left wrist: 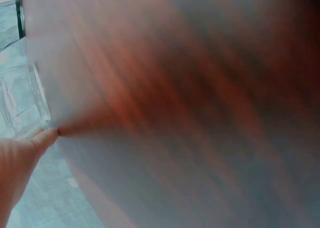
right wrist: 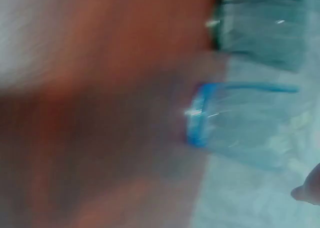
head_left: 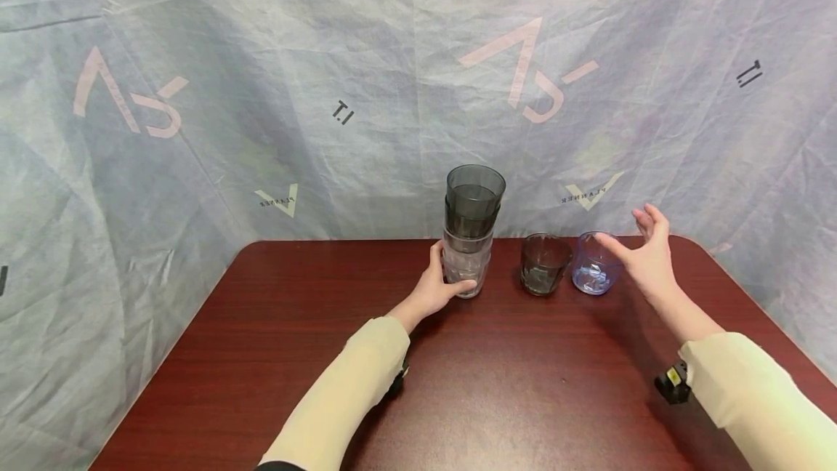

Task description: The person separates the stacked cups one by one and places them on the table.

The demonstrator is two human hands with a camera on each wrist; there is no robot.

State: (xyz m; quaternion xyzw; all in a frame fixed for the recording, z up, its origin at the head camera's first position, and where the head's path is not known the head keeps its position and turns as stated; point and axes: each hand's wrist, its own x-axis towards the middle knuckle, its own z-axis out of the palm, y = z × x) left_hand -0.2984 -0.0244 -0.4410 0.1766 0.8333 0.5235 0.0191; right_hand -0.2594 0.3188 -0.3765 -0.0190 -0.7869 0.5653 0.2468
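- Overall, cups first: one stack of tumblers (head_left: 471, 238) and two lone tumblers, all on the dark red-brown wooden table (head_left: 261, 355), toward its far edge.
- Stack count: two smoky grey translucent tumblers (head_left: 474, 202) nested on top, clear tumblers (head_left: 466, 267) beneath. At least two clear rims show; the exact number of clear ones is hard to tell.
- Lone cups: one smoky grey translucent tumbler (head_left: 543, 262) stands upright just right of the stack, apart from it; one blue translucent tumbler (head_left: 593, 265) stands upright just right of that, close beside it.
- Contents: no cup shows anything in it apart from the ones nested in the stack.
- Left hand (head_left: 439, 286): fingers and thumb curled round the lowest clear tumbler, gripping the stack at its base; the stack stands upright on the table.
- Left wrist view: heavily blurred; a fingertip lies against clear glass at the left edge, little else readable.
- Right hand (head_left: 644, 253): raised above the table, fingers spread wide and relaxed, holding nothing. It sits just right of the blue tumbler; the thumb overlaps the rim in the head view, but I cannot tell whether it touches.
- Right wrist view: blurred; the blue tumbler (right wrist: 240, 123) and the grey one (right wrist: 260, 27) appear side by side.
- Both arms wear cream long sleeves (head_left: 353, 384).
- Backdrop: pale crumpled fabric sheet (head_left: 261, 93) with printed logos, hung behind the table.
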